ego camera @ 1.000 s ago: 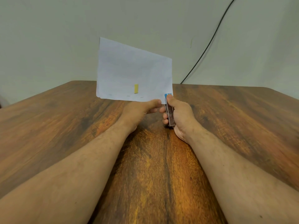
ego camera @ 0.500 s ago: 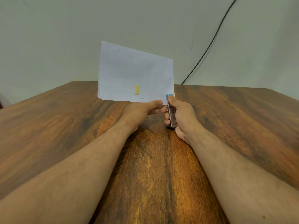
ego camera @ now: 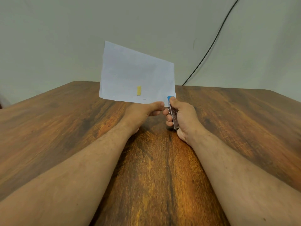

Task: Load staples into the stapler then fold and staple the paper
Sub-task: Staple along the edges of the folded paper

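Now my left hand [ego camera: 143,112] pinches the lower edge of the folded paper [ego camera: 136,75], holding it upright above the table [ego camera: 65,128] at mid-frame. Just right of it my right hand [ego camera: 182,118] is curled round the stapler [ego camera: 174,115] — its blue tip at the paper's lower right corner. Small staples and a yellow tag [ego camera: 139,90] mark the sheet — a black cable [ego camera: 211,44] crosses the wall, upper right.
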